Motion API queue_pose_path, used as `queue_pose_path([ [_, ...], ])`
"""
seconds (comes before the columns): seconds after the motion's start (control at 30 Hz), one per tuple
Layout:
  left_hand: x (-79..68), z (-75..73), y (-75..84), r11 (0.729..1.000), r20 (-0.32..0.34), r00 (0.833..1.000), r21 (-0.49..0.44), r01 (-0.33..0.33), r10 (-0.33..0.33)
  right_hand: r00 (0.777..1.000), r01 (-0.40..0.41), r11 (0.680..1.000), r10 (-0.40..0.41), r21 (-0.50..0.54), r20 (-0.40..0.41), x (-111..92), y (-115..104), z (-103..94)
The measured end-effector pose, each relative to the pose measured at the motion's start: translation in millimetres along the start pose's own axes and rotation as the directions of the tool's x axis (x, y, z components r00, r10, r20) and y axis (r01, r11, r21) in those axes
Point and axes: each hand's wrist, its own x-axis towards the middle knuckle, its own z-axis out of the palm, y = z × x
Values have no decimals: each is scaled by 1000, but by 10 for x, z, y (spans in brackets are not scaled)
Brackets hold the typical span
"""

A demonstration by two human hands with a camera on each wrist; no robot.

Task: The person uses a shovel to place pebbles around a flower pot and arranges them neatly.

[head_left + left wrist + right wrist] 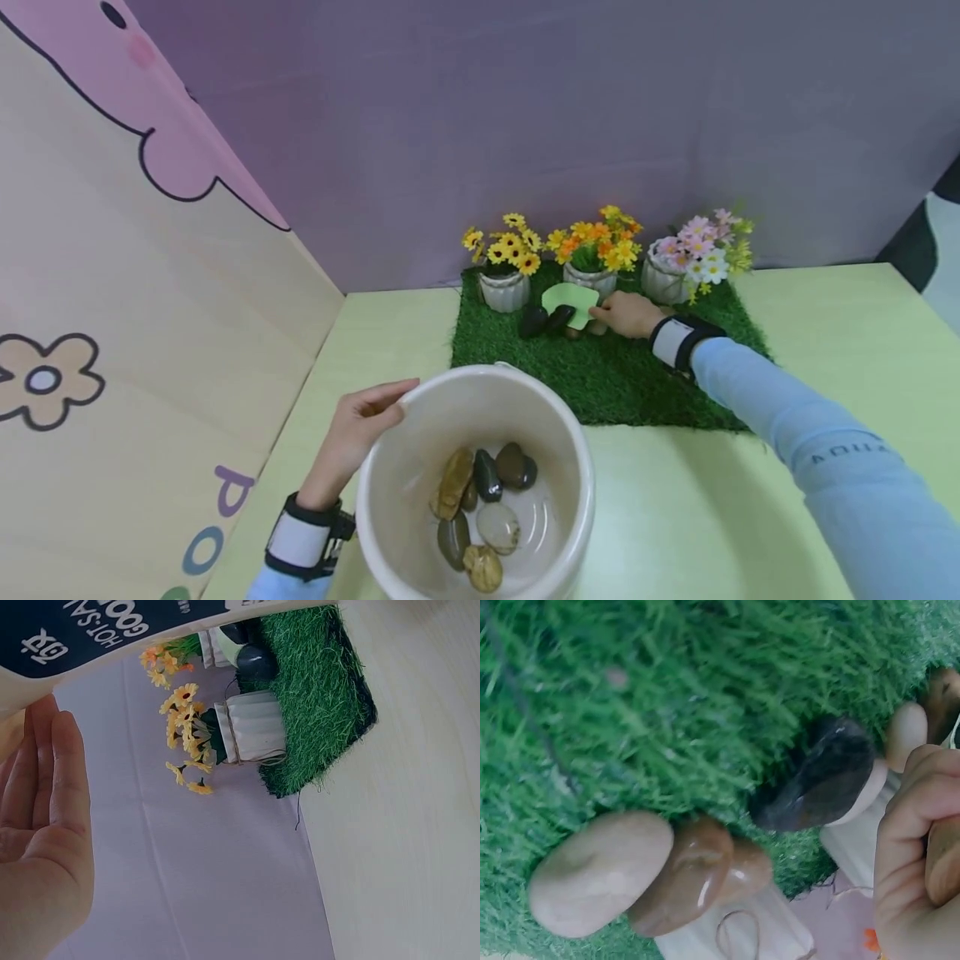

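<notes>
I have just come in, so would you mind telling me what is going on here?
A person's left hand rests against a white bucket with several stones inside. The right hand reaches over a green turf mat, by a light green flat piece, and seems to hold a brown stone, only partly seen in the right wrist view. More stones, such as a pale oval stone, lie on the mat near three pots of flowers.

Light blue sleeves [780, 408] (dark lettering [851, 451] on the right one) and black wrist straps [697, 333] with pale grey panels [298, 542].
</notes>
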Motion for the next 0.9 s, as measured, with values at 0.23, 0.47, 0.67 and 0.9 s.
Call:
queue_pose_path([
  [0.23,-3,1,-2,1000,-16,1000,-8,-11,11,1000,-9,998,8,-55,-19,11,9,-9],
  [0.47,-8,7,1,1000,-15,1000,-7,-8,8,999,-26,995,24,-93,-29,-22,19,-27],
  [0.67,2,6,19,1000,-21,1000,9,0,0,999,-31,995,27,-96,-41,-21,29,-28],
  [0.9,14,6,0,1000,-21,1000,6,-1,1,999,-16,996,13,-84,-40,-54,31,-31],
])
